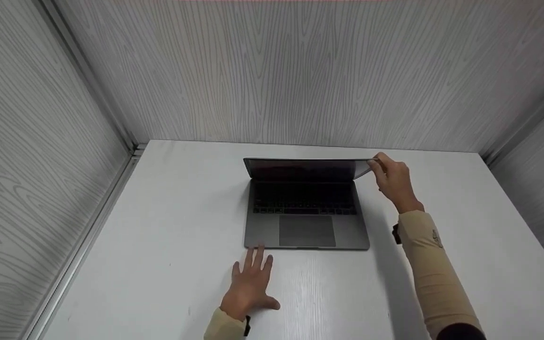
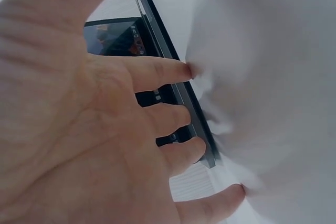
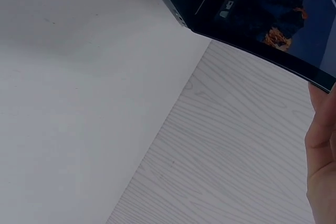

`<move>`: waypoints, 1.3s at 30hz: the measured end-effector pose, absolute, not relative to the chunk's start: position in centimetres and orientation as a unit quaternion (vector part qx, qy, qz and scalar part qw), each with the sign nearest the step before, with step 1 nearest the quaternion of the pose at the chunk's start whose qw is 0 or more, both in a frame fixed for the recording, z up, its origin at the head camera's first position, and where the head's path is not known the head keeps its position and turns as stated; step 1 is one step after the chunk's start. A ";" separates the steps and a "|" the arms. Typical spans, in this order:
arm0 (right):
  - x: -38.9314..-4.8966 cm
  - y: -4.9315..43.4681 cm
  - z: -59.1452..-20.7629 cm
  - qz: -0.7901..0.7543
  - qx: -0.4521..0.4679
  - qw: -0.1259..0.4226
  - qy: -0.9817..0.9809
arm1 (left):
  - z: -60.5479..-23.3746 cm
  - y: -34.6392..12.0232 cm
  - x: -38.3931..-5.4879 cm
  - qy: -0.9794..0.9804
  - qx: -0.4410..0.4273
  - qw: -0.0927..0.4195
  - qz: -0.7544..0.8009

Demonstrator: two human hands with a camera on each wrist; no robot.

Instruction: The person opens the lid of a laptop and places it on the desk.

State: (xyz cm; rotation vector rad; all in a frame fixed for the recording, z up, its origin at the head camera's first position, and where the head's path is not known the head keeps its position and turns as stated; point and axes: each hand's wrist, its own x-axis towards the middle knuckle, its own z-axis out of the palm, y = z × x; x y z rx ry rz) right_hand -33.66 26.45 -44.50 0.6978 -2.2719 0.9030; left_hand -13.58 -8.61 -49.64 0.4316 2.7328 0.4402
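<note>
A grey laptop (image 1: 306, 231) rests on the white table, its lid raised and tilted forward over the black keyboard. My right hand (image 1: 393, 182) pinches the lid's upper right corner between thumb and fingers. In the right wrist view, that hand (image 3: 323, 140) is at the edge of the lit screen (image 3: 283, 19), which shows a picture and a row of icons. Spread flat, my left hand (image 1: 248, 285) has its fingertips right at the laptop's front left edge. The left wrist view shows the left palm (image 2: 105, 124) with straight fingers across the laptop's edge (image 2: 189, 98).
The white table (image 1: 173, 212) extends on both sides of the laptop. Behind it stands a wood-grain panel (image 1: 300, 71), with another panel (image 1: 31, 156) on the left and one (image 1: 541, 189) on the right. A metal rail (image 1: 85, 233) runs along the table's left side.
</note>
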 end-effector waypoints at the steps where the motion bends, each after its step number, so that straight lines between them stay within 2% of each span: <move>1: -33.7 26.4 -44.4 0.341 0.261 0.292 -0.855 | -49.6 -8.5 -13.5 0.962 0.149 0.171 0.152; 12: -34.6 26.2 -43.1 0.358 0.217 0.248 -0.874 | -48.9 -7.2 -13.7 0.968 0.117 0.195 0.103; 20: -35.4 26.3 -42.7 0.389 0.193 0.207 -0.877 | -48.8 -7.3 -13.7 0.970 0.128 0.191 0.085; 39: -37.0 26.0 -41.9 0.434 0.165 0.165 -0.870 | -48.9 -7.4 -13.8 0.970 0.126 0.181 0.103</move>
